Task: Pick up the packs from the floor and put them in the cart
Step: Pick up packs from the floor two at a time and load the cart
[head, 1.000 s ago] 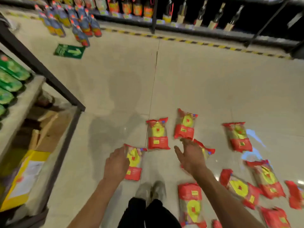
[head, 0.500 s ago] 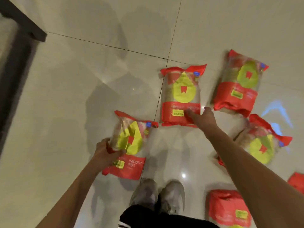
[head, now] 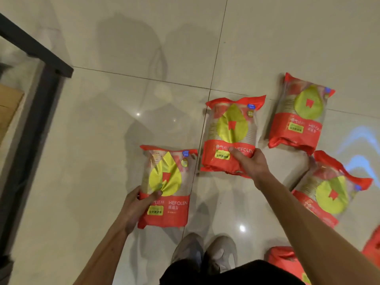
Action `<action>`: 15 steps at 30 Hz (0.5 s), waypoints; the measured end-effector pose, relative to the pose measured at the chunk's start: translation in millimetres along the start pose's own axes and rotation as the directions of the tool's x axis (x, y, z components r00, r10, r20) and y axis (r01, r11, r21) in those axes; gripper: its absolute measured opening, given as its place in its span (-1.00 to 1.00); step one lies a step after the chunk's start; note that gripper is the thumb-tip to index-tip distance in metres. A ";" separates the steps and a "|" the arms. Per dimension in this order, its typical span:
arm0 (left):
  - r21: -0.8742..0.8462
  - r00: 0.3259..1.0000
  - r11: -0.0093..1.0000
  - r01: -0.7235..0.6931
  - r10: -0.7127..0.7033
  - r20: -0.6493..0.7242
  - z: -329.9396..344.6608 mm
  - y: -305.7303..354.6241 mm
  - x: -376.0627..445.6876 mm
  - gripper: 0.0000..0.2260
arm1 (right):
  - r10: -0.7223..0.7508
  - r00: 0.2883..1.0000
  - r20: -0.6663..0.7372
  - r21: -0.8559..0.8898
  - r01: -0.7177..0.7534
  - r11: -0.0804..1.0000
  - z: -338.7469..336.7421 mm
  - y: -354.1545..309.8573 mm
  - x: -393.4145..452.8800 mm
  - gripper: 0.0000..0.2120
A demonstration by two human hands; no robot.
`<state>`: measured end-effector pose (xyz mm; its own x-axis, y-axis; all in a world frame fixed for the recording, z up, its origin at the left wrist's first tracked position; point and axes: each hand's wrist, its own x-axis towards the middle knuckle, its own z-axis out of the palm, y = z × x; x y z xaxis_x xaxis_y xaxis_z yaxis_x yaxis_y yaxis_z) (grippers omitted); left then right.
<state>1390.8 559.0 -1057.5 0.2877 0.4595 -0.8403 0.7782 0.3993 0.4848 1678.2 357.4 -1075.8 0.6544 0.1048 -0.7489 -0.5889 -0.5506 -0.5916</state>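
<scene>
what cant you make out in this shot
Head view only:
- Cart: not in frame.
- Pack by the shoes: cut by the bottom edge, partly behind the right arm.
- Pack at the right edge: only a corner shows.
- Right hand: its fingers are hidden under the middle pack.
- Small print on the packs: too blurred.

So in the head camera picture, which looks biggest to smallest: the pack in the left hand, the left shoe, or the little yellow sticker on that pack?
1. The pack in the left hand, held by the left hand.
2. The left shoe, partly hidden by dark clothing, so its full size is unsure.
3. The yellow sticker.
</scene>
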 end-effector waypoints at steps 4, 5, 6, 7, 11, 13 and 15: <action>-0.041 0.997 0.997 -0.064 0.063 -0.042 -11.7 57.7 -53.6 -0.72 | -0.030 0.999 0.018 0.003 0.030 1.000 -38.1 -31.0 -67.9 -0.37; -0.060 0.996 0.995 -0.076 0.073 -0.048 -16.4 74.5 -71.3 -0.72 | -0.048 0.999 0.020 -0.001 0.048 0.999 -49.6 -45.2 -91.2 -0.37; -0.071 0.995 0.994 -0.085 0.082 -0.048 -21.2 92.4 -91.0 -0.71 | -0.062 0.998 0.024 0.004 0.062 0.998 -62.0 -59.4 -115.2 -0.39; -0.079 0.994 0.992 -0.100 0.097 -0.040 -26.3 111.7 -113.1 -0.69 | -0.072 0.997 0.031 0.017 0.071 0.997 -75.6 -74.8 -140.6 -0.41; -0.126 0.983 0.975 -0.181 0.183 -0.002 -45.6 207.8 -230.1 -0.65 | -0.132 0.990 0.041 0.073 0.129 0.989 -139.8 -151.1 -261.6 -0.41; -0.127 0.973 0.966 -0.227 0.230 0.010 -57.0 259.0 -298.7 -0.66 | -0.148 0.989 0.021 0.079 0.146 0.986 -171.0 -191.0 -325.7 -0.30; -0.138 0.959 0.951 -0.277 0.282 0.019 -64.5 308.4 -366.6 -0.67 | -0.166 0.986 -0.018 0.082 0.167 0.983 -205.4 -229.5 -389.9 -0.27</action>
<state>1489.3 564.9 -584.3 0.5064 0.5379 -0.6740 0.5835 0.3618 0.7271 1655.7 272.8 -586.7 0.7515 0.1794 -0.6349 -0.5086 -0.4555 -0.7307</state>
